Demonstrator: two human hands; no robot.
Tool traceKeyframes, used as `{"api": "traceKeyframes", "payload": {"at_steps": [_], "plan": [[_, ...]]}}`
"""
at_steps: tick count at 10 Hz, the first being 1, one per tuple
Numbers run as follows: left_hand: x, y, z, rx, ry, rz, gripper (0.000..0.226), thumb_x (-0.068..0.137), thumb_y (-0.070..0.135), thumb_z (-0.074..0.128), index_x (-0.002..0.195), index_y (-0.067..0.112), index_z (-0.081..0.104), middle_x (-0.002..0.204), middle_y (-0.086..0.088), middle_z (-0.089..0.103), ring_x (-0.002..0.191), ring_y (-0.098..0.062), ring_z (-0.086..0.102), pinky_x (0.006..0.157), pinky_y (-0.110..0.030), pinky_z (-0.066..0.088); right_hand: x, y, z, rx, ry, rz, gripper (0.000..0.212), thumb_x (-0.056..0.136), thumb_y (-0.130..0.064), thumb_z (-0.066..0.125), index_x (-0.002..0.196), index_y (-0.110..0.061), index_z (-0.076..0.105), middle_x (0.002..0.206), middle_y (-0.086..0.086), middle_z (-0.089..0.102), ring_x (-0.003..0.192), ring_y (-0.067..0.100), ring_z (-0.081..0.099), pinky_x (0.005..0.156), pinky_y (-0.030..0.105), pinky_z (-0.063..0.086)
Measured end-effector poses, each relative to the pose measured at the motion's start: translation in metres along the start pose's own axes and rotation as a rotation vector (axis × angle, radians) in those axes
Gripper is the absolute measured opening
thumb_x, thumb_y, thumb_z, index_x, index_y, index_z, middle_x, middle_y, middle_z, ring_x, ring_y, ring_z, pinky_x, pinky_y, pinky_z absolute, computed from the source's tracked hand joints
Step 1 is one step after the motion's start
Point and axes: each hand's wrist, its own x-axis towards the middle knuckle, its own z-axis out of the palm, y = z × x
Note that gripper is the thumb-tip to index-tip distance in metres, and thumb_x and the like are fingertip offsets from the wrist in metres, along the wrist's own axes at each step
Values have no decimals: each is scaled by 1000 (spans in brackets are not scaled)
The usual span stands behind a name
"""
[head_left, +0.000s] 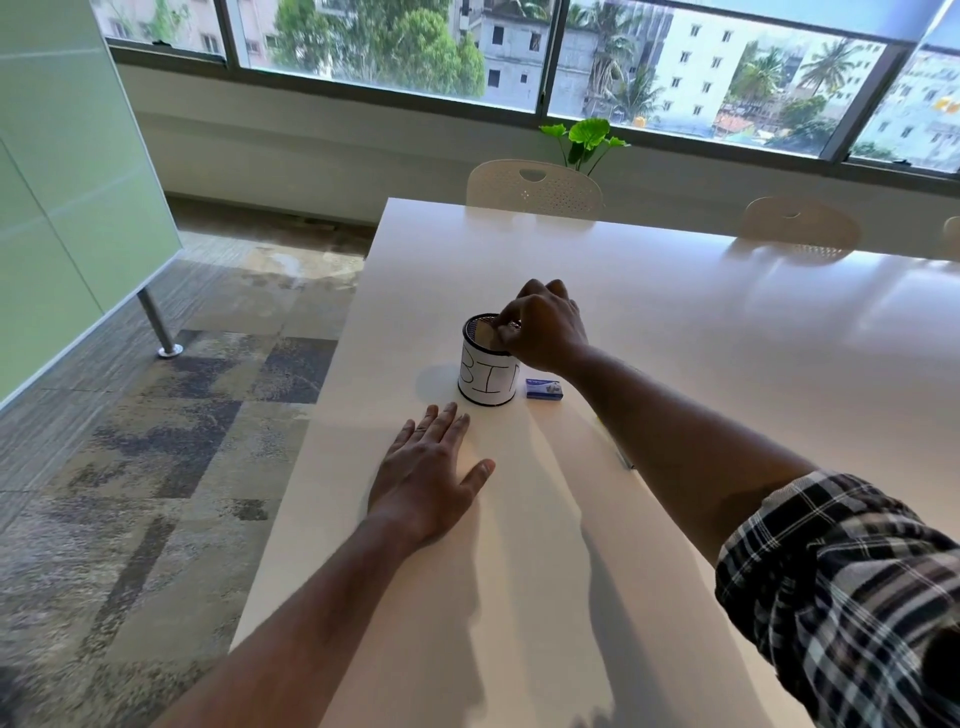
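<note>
A black mesh cup wrapped in white paper lettered "BIN" stands upright on the white table. My right hand hovers over the cup's rim, its fingertips pinching a small shiny metal thing above the opening; what that thing is cannot be told. My left hand lies flat on the table just in front of the cup, fingers spread, a ring on one finger. A small blue box lies right of the cup, under my right wrist.
A pen-like object lies on the table, partly hidden by my right forearm. Two beige chairs stand at the far side, a green plant behind them. The table's left edge drops to carpet; a metal leg stands left.
</note>
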Motion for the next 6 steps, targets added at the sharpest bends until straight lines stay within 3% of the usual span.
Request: {"api": "traceKeyframes", "payload": {"at_steps": [3,5,6], "plan": [[-1,2,-4,-6,-12,-2,77,98,66,38,163,29,22,173,11,11,159,-7,5,130,-34,8,7,2,-3,-26,-88,-29,19,91,-39,72,104,-29,81,123,0,56,121,25,42,89,36,36],[-2,3,-4,-2,-13,-8,77,98,67,37,163,30,22,173,11,11,159,-6,5,130,-33,6,-6,9,0,210,63,-8,15,94,-30,71,105,-22,80,119,1,63,118,23,50,92,38,44],[-1,4,-5,14,-18,-4,77,98,67,36,163,30,21,173,11,10,159,-7,4,130,-33,5,-20,15,8,317,220,-12,16,96,-31,70,108,-23,77,115,1,61,109,21,54,87,32,41]]}}
